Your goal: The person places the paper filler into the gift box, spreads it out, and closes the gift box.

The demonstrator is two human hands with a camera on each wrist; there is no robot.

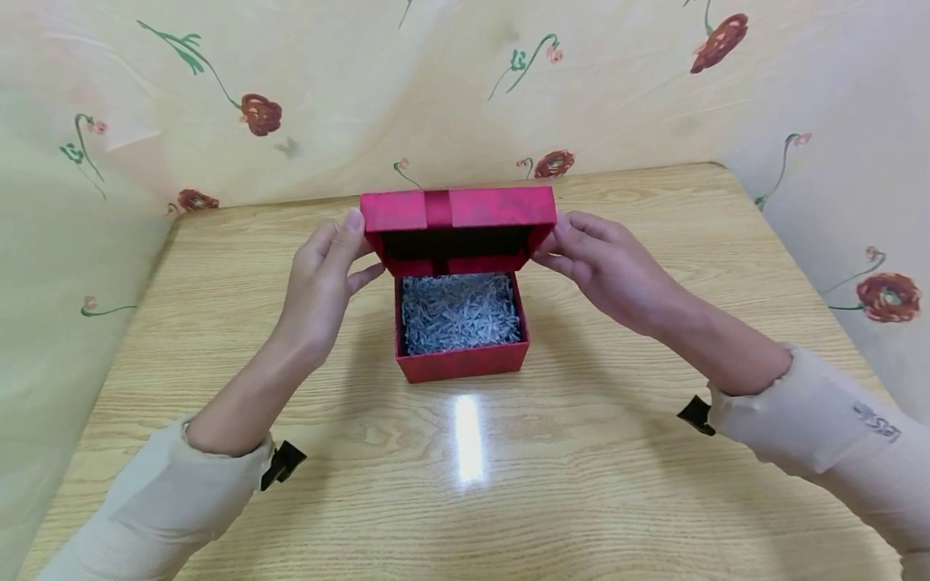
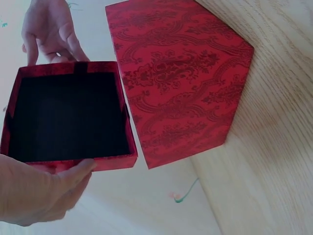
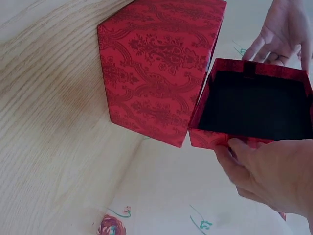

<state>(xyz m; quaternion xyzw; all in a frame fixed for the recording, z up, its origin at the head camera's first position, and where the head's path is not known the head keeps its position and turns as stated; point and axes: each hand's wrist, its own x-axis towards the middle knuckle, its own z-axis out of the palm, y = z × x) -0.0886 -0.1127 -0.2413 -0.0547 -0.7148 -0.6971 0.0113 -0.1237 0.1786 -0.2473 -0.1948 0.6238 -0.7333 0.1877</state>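
A red patterned gift box (image 1: 465, 365) stands on the table, filled with pale shredded paper (image 1: 461, 313). Above its back part is the box lid (image 1: 501, 207), tilted so that its black inside faces the front; a darker red ribbon (image 1: 439, 210) crosses it. My left hand (image 1: 320, 278) grips the lid's left side, thumb near the front corner. On the opposite side my right hand (image 1: 617, 270) holds the lid between thumb and fingers. Both wrist views show the lid's black lining (image 2: 68, 115) beside the box's patterned outer wall (image 3: 156, 68).
The wooden table (image 1: 508, 500) extends around the box, with a bright light reflection in front of it. Behind and at the sides hangs a cream cloth (image 1: 349, 97) printed with red flowers. Each sleeve (image 1: 821, 411) has a black tab at the cuff.
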